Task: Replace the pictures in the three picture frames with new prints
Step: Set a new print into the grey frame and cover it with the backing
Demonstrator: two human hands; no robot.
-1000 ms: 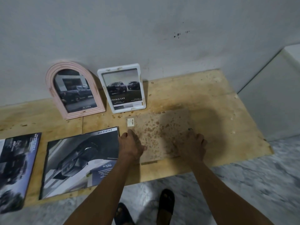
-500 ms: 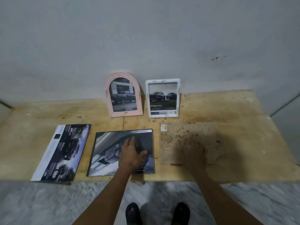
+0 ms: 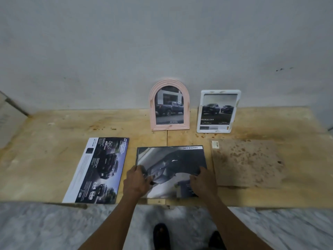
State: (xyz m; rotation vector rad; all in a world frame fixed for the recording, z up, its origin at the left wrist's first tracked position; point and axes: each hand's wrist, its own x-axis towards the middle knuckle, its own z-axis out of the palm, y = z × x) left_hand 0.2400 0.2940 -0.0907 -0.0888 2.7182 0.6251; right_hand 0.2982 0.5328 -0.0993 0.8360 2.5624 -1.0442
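Head view: arched pink frame (image 3: pixel 169 105) and white frame (image 3: pixel 218 111) upright, apparently finished; third, a board-backed frame (image 3: pixel 246 162), lies face-down on worktop (image 3: pixel 36 159). Left hand (image 3: pixel 137 179) and right hand (image 3: pixel 202 181) grip middle print (image 3: pixel 171 163); spare print (image 3: pixel 100 168) alongside.

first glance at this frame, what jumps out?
Both hands on the middle car print at the near edge of the plywood table: the left hand on its left side, the right hand on its right. Behind it, a pink arched frame and a white rectangular frame stand against the wall, both showing trucks. A second print lies to the left, and a stained brown board to the right.
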